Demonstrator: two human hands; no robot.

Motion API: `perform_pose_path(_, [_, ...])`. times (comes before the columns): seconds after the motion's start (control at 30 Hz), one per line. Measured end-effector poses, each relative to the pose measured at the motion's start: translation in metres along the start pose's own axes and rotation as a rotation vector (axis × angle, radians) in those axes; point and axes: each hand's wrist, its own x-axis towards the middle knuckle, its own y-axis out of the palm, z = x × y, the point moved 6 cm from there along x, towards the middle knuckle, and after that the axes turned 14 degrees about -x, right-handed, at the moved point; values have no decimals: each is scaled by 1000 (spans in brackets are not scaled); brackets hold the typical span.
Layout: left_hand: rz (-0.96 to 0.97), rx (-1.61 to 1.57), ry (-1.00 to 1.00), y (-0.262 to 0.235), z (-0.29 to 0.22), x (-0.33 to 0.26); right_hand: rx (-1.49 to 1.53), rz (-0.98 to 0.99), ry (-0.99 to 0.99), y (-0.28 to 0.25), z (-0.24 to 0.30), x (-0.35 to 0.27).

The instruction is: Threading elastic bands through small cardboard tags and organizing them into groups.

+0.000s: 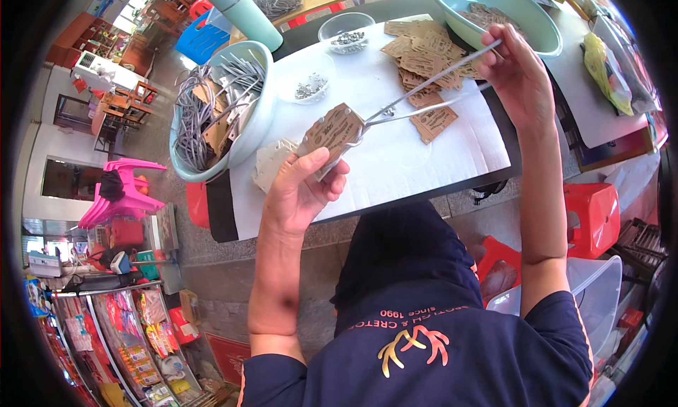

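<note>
My left hand (300, 191) is closed on a brown cardboard tag (332, 133), pinched between thumb and fingers above the table. A grey cord (448, 69) runs from the tag's far corner up to the right. My right hand (519, 75) is closed on the cord's far part, which is stretched out in two strands. Whitish tags (272, 165) lie just beyond my left wrist. A loose pile of brown tags (424, 54) spreads at the far right of the white sheet (417, 170), near my right hand.
A pale green basin (267, 82) on the left holds grey cords (194, 114) and tags. Another pale green basin (547, 36) stands far right. Two clear bowls hold small metal pieces (309, 87). A green tumbler (244, 15) is at the back. Red stools (593, 216) stand right.
</note>
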Motion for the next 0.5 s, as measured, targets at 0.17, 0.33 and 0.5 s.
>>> perform_pose_path(0.17, [-23, -153, 124, -19, -4, 4, -132, -157, 96, -9, -7, -34])
perform_pose_path(0.33, [-99, -35, 193, 4, -11, 9, -222, -213, 172, -26, -17, -73])
perform_pose_path(0.5, [-99, 51, 188, 8, -12, 14, -468, -364, 163, -18, -7, -89])
